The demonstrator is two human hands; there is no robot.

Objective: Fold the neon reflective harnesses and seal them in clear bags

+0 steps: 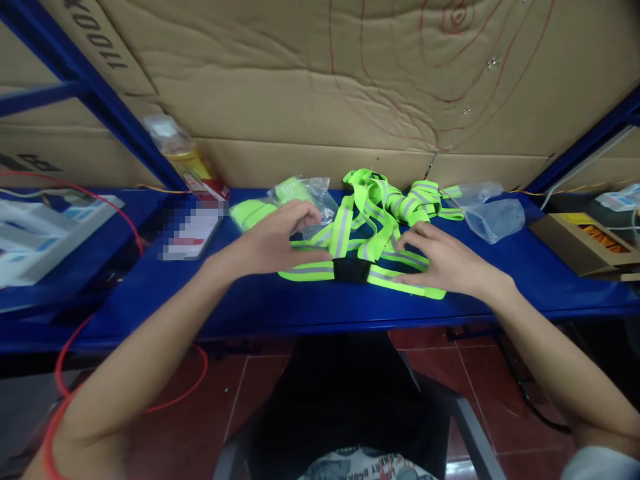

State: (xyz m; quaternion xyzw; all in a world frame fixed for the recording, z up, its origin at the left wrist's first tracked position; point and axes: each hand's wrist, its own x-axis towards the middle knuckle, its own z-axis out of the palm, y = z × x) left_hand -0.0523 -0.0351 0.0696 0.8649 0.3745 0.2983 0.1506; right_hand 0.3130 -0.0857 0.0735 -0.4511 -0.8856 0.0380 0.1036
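A neon-yellow reflective harness (341,230) with silver stripes and a black joining patch lies tangled on the blue bench. Over its left straps is my left hand (280,240), thumb and fingers apart, holding nothing. My right hand (440,260) is at the right straps, also with thumb and fingers apart; whether it touches the strap I cannot tell. Behind my left hand lies a clear plastic bag (320,197) beside folded neon-yellow material (250,212). A bundled neon strap (417,200) sits behind my right hand.
Clear plastic cups (495,220) lie at the back right, near an open cardboard box (583,243). A bottle (175,147) and a white packet (193,230) are at the left. Red tubing (63,360) loops past the left edge. Cardboard (280,100) walls the back.
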